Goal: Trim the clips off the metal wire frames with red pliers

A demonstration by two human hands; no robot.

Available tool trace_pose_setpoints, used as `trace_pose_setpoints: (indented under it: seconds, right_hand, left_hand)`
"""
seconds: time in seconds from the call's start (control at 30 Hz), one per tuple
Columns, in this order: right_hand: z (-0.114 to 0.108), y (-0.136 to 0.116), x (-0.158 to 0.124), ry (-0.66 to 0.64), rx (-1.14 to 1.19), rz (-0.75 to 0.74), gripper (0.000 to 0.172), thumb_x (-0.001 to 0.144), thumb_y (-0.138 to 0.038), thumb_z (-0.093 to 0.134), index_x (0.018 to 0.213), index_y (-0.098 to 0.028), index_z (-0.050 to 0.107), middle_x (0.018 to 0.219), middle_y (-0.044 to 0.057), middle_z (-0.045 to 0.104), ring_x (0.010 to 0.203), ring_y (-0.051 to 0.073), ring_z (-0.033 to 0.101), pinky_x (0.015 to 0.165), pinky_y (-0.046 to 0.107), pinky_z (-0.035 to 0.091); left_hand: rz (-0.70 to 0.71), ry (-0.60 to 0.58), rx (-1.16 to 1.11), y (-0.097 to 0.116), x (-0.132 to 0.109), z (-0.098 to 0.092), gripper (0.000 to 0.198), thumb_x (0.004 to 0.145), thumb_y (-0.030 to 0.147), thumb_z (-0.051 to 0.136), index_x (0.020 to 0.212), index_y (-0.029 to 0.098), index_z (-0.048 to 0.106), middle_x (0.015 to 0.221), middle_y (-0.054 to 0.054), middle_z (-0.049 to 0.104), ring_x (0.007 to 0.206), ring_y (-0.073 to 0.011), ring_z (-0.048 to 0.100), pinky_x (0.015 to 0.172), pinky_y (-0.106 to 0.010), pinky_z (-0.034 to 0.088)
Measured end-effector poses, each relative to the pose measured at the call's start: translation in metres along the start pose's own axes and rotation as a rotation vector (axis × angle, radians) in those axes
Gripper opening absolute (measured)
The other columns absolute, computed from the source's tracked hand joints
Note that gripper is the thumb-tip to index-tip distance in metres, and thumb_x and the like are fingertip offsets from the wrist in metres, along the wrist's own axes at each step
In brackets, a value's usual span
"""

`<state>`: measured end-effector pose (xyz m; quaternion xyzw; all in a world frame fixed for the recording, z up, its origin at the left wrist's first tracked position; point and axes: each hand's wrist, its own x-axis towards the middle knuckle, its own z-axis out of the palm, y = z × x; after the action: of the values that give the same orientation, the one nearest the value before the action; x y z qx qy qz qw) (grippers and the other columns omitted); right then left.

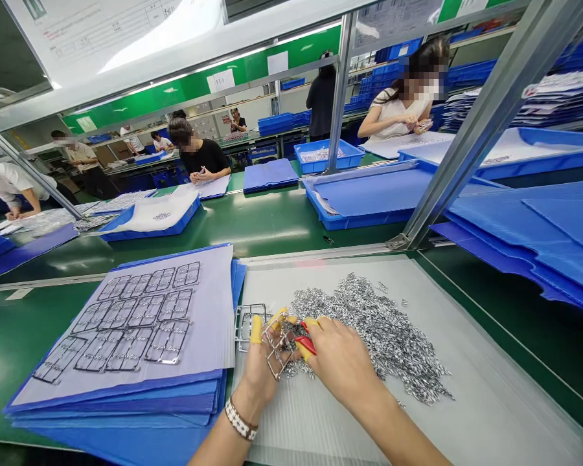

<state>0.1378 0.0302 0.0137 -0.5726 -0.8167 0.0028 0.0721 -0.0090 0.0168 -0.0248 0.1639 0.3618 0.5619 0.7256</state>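
My left hand (258, 372), with yellow finger covers and a patterned band at the wrist, holds up a small silver metal frame (274, 357) divided into cells. Closed around a red-handled hand tool (305, 344) is my right hand (342, 359), also in yellow finger covers. The tool's working end is hidden near the frame, so its kind cannot be made out. Just behind my left fingers, another metal frame (245, 321) shows on the pale sheet. A wide heap of tiny silver metal pieces (379, 330) spreads beyond and right of my hands.
At left, a stack of blue sheets (126, 408) carries a white sheet (208, 349) with rows of metal frames (168, 341). A slanted metal post (471, 129) rises at right beside blue boards (529, 213). Blue trays (369, 217) and several co-workers are across the bench.
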Motion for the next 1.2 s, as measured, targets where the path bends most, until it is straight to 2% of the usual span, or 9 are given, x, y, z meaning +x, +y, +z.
trace_pose_setpoints:
  seconds: [0.1,0.27,0.47,0.7,0.93,1.2]
  right_hand:
    - [0.005,0.006,-0.007,0.013,0.024,0.002,0.019,0.082,-0.028,0.06,0.098,-0.019,0.061,0.091,0.007,0.066,0.088,0.026,0.06,0.073,0.037,0.039]
    - [0.015,0.009,-0.016,-0.04,0.05,0.008,0.011,0.082,-0.029,0.058,0.087,-0.02,0.06,0.089,0.007,0.065,0.087,0.026,0.059,0.072,0.037,0.038]
    - [0.014,0.005,-0.014,-0.016,0.052,0.016,0.014,0.084,-0.032,0.056,0.088,-0.02,0.06,0.091,0.008,0.066,0.088,0.026,0.058,0.073,0.037,0.038]
    - [0.011,0.004,-0.013,-0.045,0.042,0.011,0.017,0.083,-0.03,0.056,0.094,-0.019,0.063,0.091,0.009,0.066,0.089,0.027,0.058,0.074,0.037,0.037]
    - [0.011,0.001,-0.009,-0.056,0.072,0.015,0.019,0.084,-0.032,0.054,0.093,-0.018,0.063,0.092,0.01,0.066,0.09,0.027,0.059,0.075,0.038,0.038]
    - [0.006,-0.001,-0.009,-0.072,0.012,0.005,0.017,0.078,-0.019,0.06,0.094,-0.019,0.065,0.089,0.008,0.066,0.086,0.025,0.061,0.071,0.034,0.039]
  left_hand:
    - [-0.018,-0.01,-0.067,0.005,0.001,-0.001,0.059,0.087,0.062,0.039,0.116,0.016,0.062,0.124,-0.015,0.059,0.095,-0.0245,0.06,0.076,-0.04,0.052]
    - [-0.017,-0.039,-0.132,0.011,0.002,0.002,0.06,0.086,0.062,0.04,0.119,0.015,0.059,0.128,-0.017,0.055,0.105,-0.0305,0.058,0.073,-0.042,0.053]
    - [0.001,-0.053,-0.114,0.007,0.0,0.007,0.06,0.087,0.061,0.039,0.12,0.016,0.059,0.129,-0.016,0.056,0.104,-0.0292,0.059,0.071,-0.038,0.053]
    - [0.059,0.006,-0.062,-0.001,0.0,0.005,0.058,0.086,0.06,0.041,0.12,0.017,0.06,0.128,-0.015,0.056,0.107,-0.0293,0.059,0.072,-0.036,0.052]
    - [0.074,0.047,-0.081,0.002,0.0,0.008,0.057,0.086,0.06,0.042,0.119,0.018,0.061,0.129,-0.014,0.057,0.111,-0.029,0.057,0.078,-0.037,0.051]
    - [0.065,0.044,-0.065,0.001,0.001,0.004,0.058,0.085,0.062,0.042,0.12,0.019,0.06,0.129,-0.014,0.057,0.11,-0.0286,0.057,0.078,-0.037,0.051]
